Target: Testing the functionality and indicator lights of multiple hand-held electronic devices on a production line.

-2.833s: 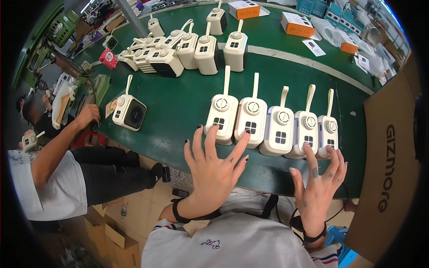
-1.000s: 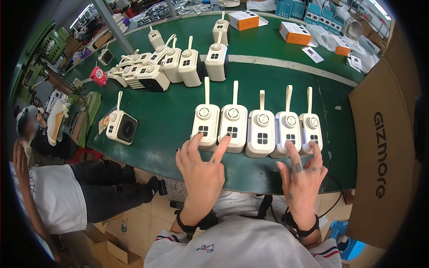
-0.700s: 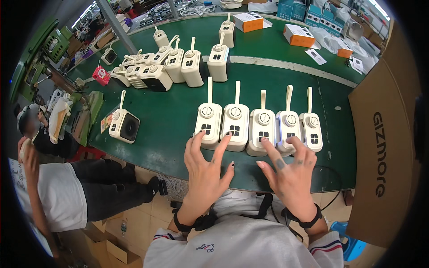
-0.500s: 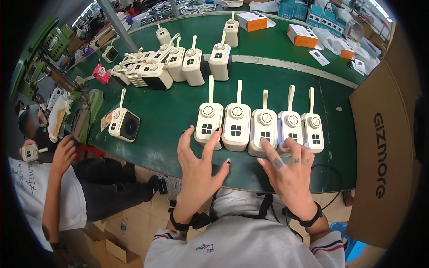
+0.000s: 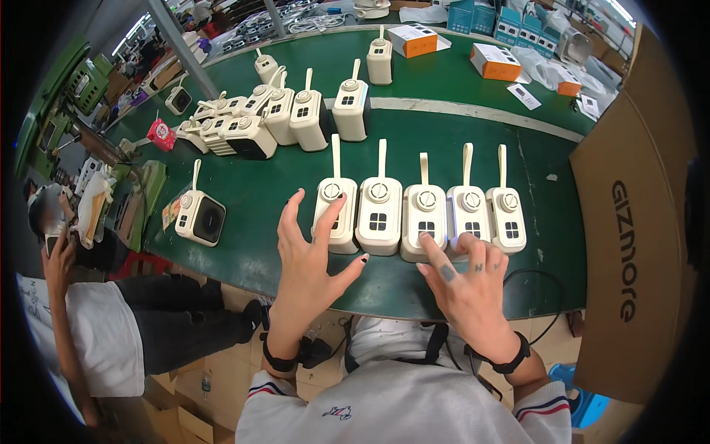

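**Both hands on the front row of cream units**

I see five cream handheld units (image 5: 421, 214) lying face up in a row near the front edge of the green worktop (image 5: 244, 192), straps pointing away from me. My left hand (image 5: 307, 263) lies flat with its fingers (image 5: 333, 214) spread wide; two of them rest on the leftmost unit (image 5: 334, 214), the thumb splayed toward the second unit (image 5: 379, 216). My right hand (image 5: 462, 285) is also open, fingers apart, with fingertips pressing on the lower faces of the third unit (image 5: 425, 220) and fourth unit (image 5: 469, 213). The fifth unit (image 5: 507, 218) sits just beside those fingers, untouched. Neither hand pinches anything.

Farther back stands a cluster of similar units (image 5: 288, 118), and a single boxy unit (image 5: 201, 216) lies to the left. A large cardboard box (image 5: 629, 244) stands at the right. Another person (image 5: 81, 311) sits at the left.
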### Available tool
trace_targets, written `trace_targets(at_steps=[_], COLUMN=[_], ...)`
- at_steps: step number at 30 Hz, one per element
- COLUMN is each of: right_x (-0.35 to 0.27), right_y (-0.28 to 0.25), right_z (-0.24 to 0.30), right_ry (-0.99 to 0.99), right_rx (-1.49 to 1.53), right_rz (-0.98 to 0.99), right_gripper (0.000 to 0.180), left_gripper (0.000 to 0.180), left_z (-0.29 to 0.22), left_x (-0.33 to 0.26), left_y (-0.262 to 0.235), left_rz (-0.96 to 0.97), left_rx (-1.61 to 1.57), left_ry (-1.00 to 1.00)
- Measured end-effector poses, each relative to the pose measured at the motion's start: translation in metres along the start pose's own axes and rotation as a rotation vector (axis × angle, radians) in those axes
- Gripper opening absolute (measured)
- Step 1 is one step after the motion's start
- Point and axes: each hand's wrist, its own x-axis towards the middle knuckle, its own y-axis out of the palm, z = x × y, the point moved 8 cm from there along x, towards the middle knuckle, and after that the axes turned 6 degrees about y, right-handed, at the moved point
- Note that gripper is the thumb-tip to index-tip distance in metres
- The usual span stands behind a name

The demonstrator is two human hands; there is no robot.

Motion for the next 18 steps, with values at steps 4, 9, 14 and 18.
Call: trace_targets(at_steps=[4, 9, 14, 18], right_x=[0.0, 0.001, 0.002, 0.002], right_y=[-0.001, 0.001, 0.001, -0.002], right_z=[0.001, 0.0, -0.002, -0.006], right_ry=[-0.002, -0.013, -0.034, -0.041], right_rx=[0.0, 0.007, 0.013, 0.02], right_rz=[-0.016, -0.021, -0.02, 0.011], right_gripper=[0.049, 0.049, 0.049, 0.049], left_gripper=[0.085, 0.083, 0.081, 0.087], left_z=[0.0, 0.0, -0.003, -0.006], left_x=[0.005, 0.016, 0.028, 0.039], left_y=[0.001, 0.004, 0.007, 0.012], left_rz=[0.018, 0.087, 0.159, 0.242], left_rx=[-0.004, -0.066, -0.162, -0.08], left_ry=[0.022, 0.089, 0.148, 0.195])
